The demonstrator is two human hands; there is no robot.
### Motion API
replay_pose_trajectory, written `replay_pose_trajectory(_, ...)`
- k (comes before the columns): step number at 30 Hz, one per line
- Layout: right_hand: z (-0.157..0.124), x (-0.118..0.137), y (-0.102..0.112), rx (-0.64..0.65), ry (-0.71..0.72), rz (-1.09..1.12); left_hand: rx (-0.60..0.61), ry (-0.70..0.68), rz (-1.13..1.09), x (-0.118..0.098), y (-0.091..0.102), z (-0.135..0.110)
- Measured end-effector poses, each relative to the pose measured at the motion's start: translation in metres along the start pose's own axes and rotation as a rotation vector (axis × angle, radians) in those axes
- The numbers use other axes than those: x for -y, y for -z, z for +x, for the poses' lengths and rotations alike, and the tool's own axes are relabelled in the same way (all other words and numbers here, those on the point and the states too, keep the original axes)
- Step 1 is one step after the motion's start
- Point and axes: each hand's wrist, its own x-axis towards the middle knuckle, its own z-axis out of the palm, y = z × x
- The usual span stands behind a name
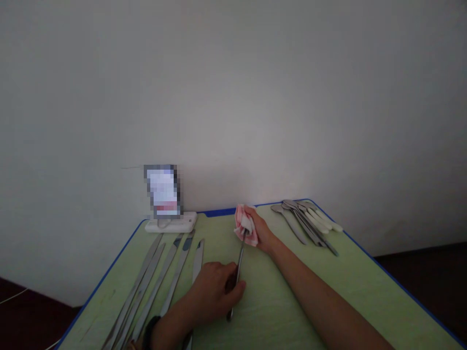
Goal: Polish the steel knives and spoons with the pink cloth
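My left hand [215, 289] is closed around the handle end of a long metal utensil [239, 267] that lies on the green table [277, 301]. Its far end disappears into a pink and white cloth [243, 226], so I cannot tell what kind of utensil it is. My right hand [260, 231] grips that cloth and wraps it around the utensil's tip, near the table's far edge.
Several table knives [164, 277] lie side by side at the left. A pile of spoons [306, 221], some with white handles, sits at the far right. A white stand holding a blurred screen [166, 201] stands against the wall. The table has a blue rim.
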Motion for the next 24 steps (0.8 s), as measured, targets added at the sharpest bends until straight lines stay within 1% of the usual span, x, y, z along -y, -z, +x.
replay_pose_trajectory(9, -0.0008, 0.0007, -0.0017, -0.076, -0.05, 0.03, -0.02, 0.007, 0.01, -0.0009, -0.002, 0.0003)
replay_pose_trajectory(14, -0.0017, 0.0014, -0.0031, -0.082, -0.041, 0.021, 0.019, 0.045, -0.032, -0.0007, -0.0016, 0.002)
replay_pose_trajectory(18, -0.0043, 0.003, -0.0055, -0.097, -0.074, 0.021, 0.015, 0.043, -0.032, 0.001, -0.0023, 0.0021)
replay_pose_trajectory(20, -0.0051, 0.0032, -0.0058, -0.09, -0.081, 0.031, 0.003, 0.026, -0.035, 0.0026, -0.0019, 0.0016)
replay_pose_trajectory(24, -0.0048, 0.0021, -0.0048, -0.043, -0.024, 0.017, 0.037, 0.014, -0.061, 0.0046, 0.0007, 0.0015)
